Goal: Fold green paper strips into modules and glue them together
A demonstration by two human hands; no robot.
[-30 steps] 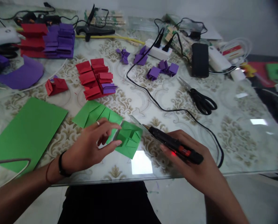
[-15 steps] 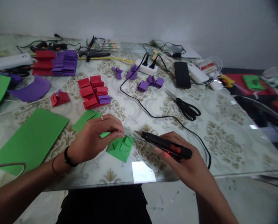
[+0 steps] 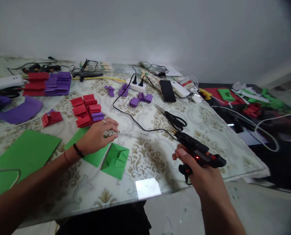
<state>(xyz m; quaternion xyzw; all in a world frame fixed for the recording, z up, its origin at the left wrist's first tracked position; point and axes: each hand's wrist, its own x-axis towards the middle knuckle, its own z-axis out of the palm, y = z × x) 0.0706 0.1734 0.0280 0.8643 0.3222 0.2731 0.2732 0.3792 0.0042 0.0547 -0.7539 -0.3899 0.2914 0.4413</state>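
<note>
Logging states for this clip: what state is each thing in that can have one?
Glue gun, red light on, corded, held in right hand.
Left hand, resting on table, fingertips at clear stick; grip unclear.
Scissors, closed.
Power strip, two plugs in.
Phone, screen dark.
Green piece, folded.
Green sheet, flat.

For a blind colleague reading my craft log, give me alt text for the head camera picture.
The right hand grips a black glue gun over a glass-topped table, while the left hand touches a thin clear stick beside folded green paper. Red folded papers and scissors lie beyond.
</note>
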